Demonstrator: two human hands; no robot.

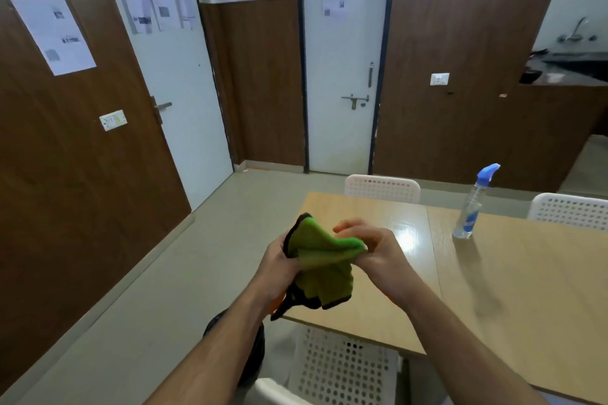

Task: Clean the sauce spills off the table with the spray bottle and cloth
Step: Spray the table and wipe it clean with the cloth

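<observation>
Both hands raised in front of the body, above the near-left corner of the table (513,289), with the cloth (320,268) gripped between them. Left hand (279,265) closed around the left side of the cloth, fingers wrapped on the dark-edged fold. Right hand (371,245) pinching the upper right part of the cloth, thumb and fingers pressed on the green fabric. Cloth bunched and folded, bright green on top and duller green lower down, with a black border; lower end hanging free below the hands, not touching the table. A small orange part visible under the left wrist, too hidden to identify.

Bottle (472,207) standing upright on the table near the far edge, well apart from the hands, on the right half of the top. Clear body, blue label, blue trigger head pointing to the right. Faint reflection of the bottle on the surface just in front of it.

Table top light wood, made of two panels with a seam between them; bright glare on the left panel just beside the right hand. Sauce marks not clearly visible on the surface from here.

White perforated chair (345,368) pushed in at the near edge, below the hands. Two more white chairs at the far edge, one (381,189) near the far-left corner, one (569,210) beside the bottle.
</observation>
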